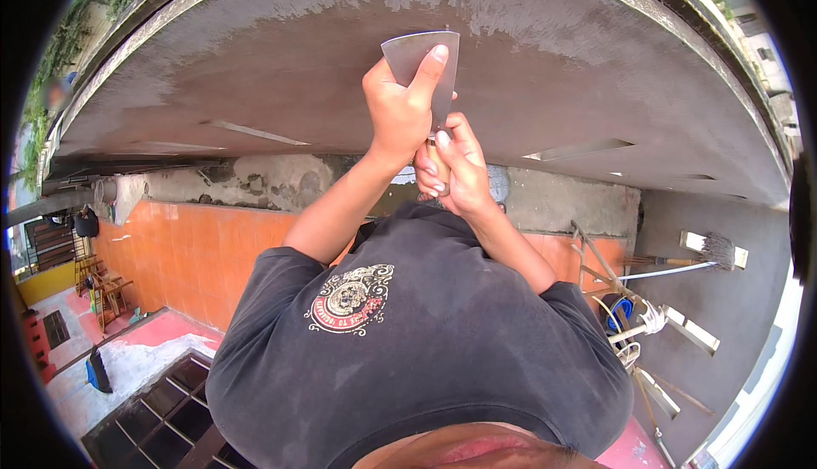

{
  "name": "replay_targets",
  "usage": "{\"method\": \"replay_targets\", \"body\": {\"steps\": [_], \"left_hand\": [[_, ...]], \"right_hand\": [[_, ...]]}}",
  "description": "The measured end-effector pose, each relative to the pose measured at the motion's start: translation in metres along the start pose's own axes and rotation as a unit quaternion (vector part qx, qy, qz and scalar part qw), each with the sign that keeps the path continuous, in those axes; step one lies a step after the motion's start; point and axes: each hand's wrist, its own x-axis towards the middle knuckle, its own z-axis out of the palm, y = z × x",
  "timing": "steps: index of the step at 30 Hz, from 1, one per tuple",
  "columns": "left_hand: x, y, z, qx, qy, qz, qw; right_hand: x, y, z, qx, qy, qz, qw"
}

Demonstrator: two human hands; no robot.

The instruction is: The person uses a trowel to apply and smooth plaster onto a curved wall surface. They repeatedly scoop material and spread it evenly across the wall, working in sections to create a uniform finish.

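Both my hands are on a putty knife with a wide metal blade (448, 73) and a wooden handle (437, 167). My left hand (398, 116) grips the blade, its thumb pressed along the metal face and its other fingers mostly hidden behind. Below it, my right hand (464, 167) is wrapped round the handle. The blade's broad edge points up, in front of a grey-brown plastered wall (255, 69). Streaky, lighter patches run along the upper part of that wall. Whether the blade touches the plaster, I cannot tell.
Narrow slots (583, 150) cut through the wall. Behind me lie orange tiles (204, 235) and a rough concrete strip (562, 205). To the right are a broom (719, 251), wooden poles and a blue coil (621, 311). A wooden chair (106, 290) stands far left.
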Motion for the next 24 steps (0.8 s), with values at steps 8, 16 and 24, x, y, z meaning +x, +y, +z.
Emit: {"method": "replay_targets", "body": {"steps": [8,16,24], "left_hand": [[0.000,-0.003,0.005,-0.019,0.017,0.015,1.000],[-0.001,0.002,0.012,0.006,0.050,-0.044,0.998],[0.003,0.010,0.010,0.003,0.051,-0.041,0.998]], "right_hand": [[-0.001,-0.003,0.000,-0.031,0.017,-0.008,0.999],[-0.001,-0.016,0.009,-0.065,-0.002,-0.015,0.998],[0.004,-0.024,0.017,-0.065,-0.009,0.001,0.998]]}}
